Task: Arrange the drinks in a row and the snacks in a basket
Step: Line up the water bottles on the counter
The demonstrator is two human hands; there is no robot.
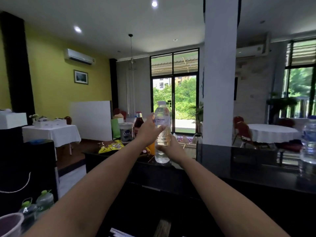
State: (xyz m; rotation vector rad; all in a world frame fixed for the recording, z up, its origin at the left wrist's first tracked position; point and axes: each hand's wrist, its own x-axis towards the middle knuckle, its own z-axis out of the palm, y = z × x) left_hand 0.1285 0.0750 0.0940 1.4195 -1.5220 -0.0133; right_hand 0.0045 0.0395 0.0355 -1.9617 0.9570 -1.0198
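A tall clear water bottle [162,117] with a white cap stands on the black counter [239,159]. My right hand [168,145] is wrapped around its lower half. My left hand [150,129] rests against its left side with fingers spread over the label. Behind my left hand stand a dark red soda bottle [138,123], a lidded plastic cup [126,132] with a dark drink and an orange drink [151,148], mostly hidden. A yellow snack bag [111,146] lies at the counter's left end.
Another water bottle [309,141] stands at the counter's far right. Green-capped bottles [42,200] and a cup [9,223] sit at the lower left. A white pillar [220,71] rises behind the counter; clothed tables [273,132] and chairs stand beyond.
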